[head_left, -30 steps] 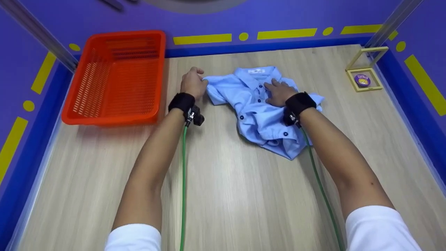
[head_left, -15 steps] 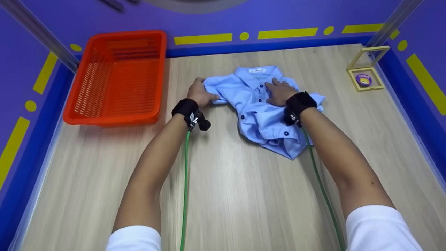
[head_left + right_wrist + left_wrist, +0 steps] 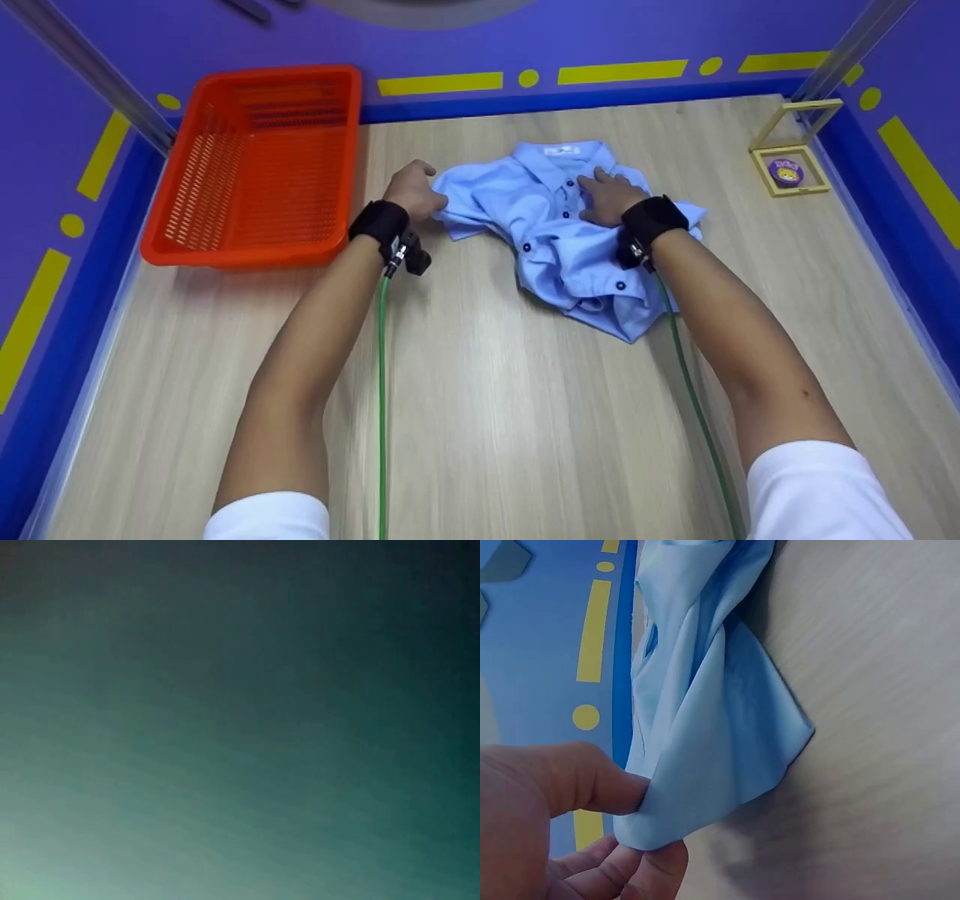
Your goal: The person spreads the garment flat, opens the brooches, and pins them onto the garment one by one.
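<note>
A light blue buttoned shirt lies rumpled on the wooden table, collar toward the back wall. My left hand is at the end of its left sleeve; in the left wrist view the thumb and fingers of that hand pinch the edge of the blue cloth. Spread over the shirt's chest beside the buttons, my right hand rests with its fingers extended. The right wrist view is dark and blurred, showing no clear shape.
An orange plastic basket stands at the back left. At the back right sits a small hinged frame with a round purple badge. Green cables run from both wrists toward the front.
The left hand moved from the sleeve's end down along its lower edge, then back up and left, with the sleeve end shifting slightly. The right hand has stayed on the shirt.
</note>
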Motion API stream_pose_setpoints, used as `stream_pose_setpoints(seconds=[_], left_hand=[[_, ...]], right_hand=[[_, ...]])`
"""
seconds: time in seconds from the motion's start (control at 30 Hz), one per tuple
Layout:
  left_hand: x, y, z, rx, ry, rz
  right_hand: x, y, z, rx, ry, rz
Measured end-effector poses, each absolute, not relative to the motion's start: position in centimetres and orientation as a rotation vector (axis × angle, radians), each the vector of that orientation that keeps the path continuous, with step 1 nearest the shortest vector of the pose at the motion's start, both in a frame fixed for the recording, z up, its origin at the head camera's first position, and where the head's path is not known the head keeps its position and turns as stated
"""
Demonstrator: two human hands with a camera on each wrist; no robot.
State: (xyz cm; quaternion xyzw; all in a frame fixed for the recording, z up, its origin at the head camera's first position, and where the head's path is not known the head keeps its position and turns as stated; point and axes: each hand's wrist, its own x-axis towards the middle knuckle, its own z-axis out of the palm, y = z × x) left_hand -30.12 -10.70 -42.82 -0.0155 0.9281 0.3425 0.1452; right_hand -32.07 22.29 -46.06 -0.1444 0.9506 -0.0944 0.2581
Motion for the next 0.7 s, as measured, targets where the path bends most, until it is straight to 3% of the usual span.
stream_pose_setpoints(seconds=[0.33, 0.7], left_hand=[[-30.4, -11.6, -42.9, -0.122, 2.628, 1.165], [-30.5, -11.9, -42.6, -0.016, 2.882, 0.853]], right_hand=[[-32.3, 22.7, -46.0, -0.401, 2.574, -0.279], [-32.5, 23.6, -46.3, -0.4, 2.58, -0.286]])
